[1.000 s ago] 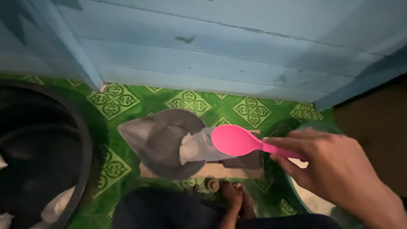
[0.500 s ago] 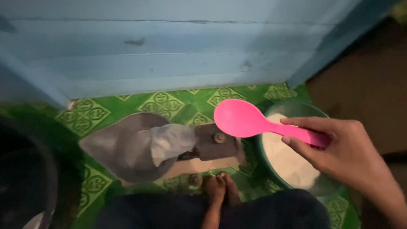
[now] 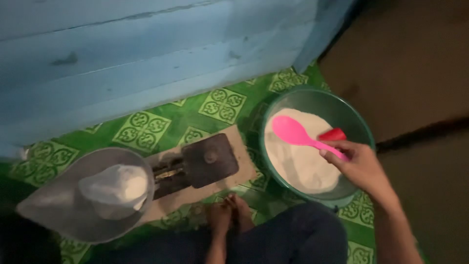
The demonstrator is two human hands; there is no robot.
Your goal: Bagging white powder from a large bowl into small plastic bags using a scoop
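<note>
Right hand, fingers clenched on pink spoon: moved from over the scale pan to the green bowl of white powder. Scale pan already holds a filled bag; left hand out of view.

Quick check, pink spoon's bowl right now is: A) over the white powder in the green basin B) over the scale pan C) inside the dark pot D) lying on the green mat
A: the right hand holds the pink spoon with its bowl over the white powder inside the green basin, well apart from the scale pan.
</note>
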